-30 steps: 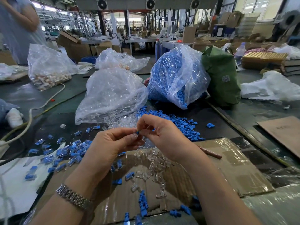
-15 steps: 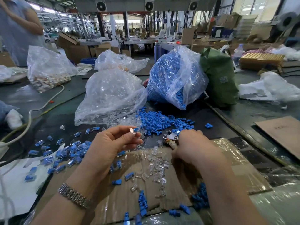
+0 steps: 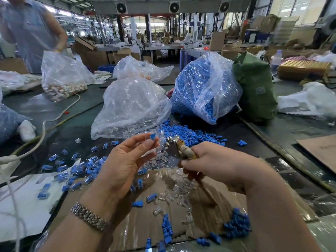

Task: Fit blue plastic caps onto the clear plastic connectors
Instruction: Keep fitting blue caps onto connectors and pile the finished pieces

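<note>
My left hand [image 3: 127, 160] pinches a clear connector with a blue cap [image 3: 152, 138] on its top, held up at the fingertips. My right hand [image 3: 214, 164] grips a pair of pliers [image 3: 180, 148] by taped handles, its metal jaws pointing left, close beside the capped connector. Loose blue caps [image 3: 189, 133] lie in a heap behind the hands. Clear connectors [image 3: 181, 188] are scattered on the cardboard sheet [image 3: 145, 224] below the hands. Capped pieces [image 3: 80, 170] lie in a pile to the left.
A clear bag of connectors [image 3: 131, 106] and a bag of blue caps [image 3: 205, 88] stand behind the heap, with a green sack [image 3: 254, 88] to the right. A white cable [image 3: 43, 130] runs along the left. A person [image 3: 31, 31] handles a bag at far left.
My right hand left the connector, dropped to the table and took up the pliers, then raised them toward my left hand. My left hand kept the capped connector and lifted it slightly.
</note>
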`<move>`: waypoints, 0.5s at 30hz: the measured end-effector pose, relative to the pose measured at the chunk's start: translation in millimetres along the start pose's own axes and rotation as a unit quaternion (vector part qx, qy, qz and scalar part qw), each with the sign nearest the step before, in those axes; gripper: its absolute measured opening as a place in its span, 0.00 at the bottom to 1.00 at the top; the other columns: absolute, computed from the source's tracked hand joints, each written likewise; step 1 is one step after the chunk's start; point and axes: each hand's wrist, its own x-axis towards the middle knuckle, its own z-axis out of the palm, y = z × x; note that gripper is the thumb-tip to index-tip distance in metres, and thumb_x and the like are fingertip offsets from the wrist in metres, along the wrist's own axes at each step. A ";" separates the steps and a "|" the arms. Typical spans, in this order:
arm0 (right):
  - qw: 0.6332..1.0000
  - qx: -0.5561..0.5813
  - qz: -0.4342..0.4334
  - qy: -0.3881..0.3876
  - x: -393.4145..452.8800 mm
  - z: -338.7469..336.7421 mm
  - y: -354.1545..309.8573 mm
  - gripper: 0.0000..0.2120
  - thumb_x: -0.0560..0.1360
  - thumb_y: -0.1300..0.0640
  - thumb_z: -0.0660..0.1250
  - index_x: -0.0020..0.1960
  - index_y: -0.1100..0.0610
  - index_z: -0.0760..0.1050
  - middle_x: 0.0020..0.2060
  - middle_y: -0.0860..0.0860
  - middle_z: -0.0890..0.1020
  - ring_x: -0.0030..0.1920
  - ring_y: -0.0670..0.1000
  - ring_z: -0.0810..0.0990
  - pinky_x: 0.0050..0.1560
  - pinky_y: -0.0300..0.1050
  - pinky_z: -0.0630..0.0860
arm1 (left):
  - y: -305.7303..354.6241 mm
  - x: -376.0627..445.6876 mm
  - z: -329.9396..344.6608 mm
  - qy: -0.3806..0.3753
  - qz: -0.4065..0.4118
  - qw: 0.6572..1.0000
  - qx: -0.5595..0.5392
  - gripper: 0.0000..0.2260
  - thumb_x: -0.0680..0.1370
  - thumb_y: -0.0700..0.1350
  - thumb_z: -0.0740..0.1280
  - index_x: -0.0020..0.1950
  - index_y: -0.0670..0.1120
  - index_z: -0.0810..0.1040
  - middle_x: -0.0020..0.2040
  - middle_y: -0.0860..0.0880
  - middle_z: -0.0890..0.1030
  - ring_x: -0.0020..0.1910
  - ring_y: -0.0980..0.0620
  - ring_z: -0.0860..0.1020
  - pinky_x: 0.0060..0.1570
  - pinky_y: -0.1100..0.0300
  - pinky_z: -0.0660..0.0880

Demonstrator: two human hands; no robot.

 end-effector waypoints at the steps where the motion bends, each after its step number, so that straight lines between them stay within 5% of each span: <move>1: 1.000 0.003 -0.009 -0.014 -0.5 1.6 -3.0 0.18 0.81 0.51 0.66 0.48 0.67 0.76 0.40 0.60 0.82 0.39 0.57 0.78 0.53 0.63 0.78 | 0.8 0.4 0.2 -0.001 0.001 1.000 0.004 0.09 0.70 0.42 0.73 0.49 0.48 0.88 0.55 0.42 0.86 0.54 0.48 0.85 0.47 0.60 0.82; 4: 0.999 0.024 -0.029 -0.023 0.0 8.4 -8.1 0.17 0.81 0.51 0.65 0.49 0.66 0.77 0.46 0.64 0.84 0.46 0.66 0.82 0.57 0.69 0.77 | 1.4 -0.6 0.8 -0.006 0.002 0.999 0.041 0.11 0.67 0.45 0.75 0.49 0.48 0.88 0.54 0.44 0.86 0.53 0.48 0.85 0.46 0.62 0.81; 10: 0.998 0.056 -0.024 -0.026 0.1 12.7 -7.0 0.15 0.82 0.51 0.64 0.48 0.64 0.78 0.42 0.56 0.87 0.42 0.56 0.85 0.57 0.62 0.80 | 1.3 -8.1 3.0 -0.031 0.043 0.988 0.146 0.15 0.65 0.53 0.76 0.50 0.52 0.87 0.53 0.46 0.87 0.54 0.45 0.84 0.50 0.62 0.81; 15: 0.996 0.080 -0.028 -0.038 0.3 14.7 -8.6 0.16 0.83 0.48 0.62 0.45 0.59 0.76 0.35 0.51 0.84 0.37 0.53 0.85 0.48 0.54 0.82 | -1.0 -8.7 4.7 -0.010 0.070 0.983 0.171 0.11 0.68 0.46 0.74 0.49 0.47 0.87 0.51 0.44 0.87 0.55 0.43 0.84 0.56 0.55 0.81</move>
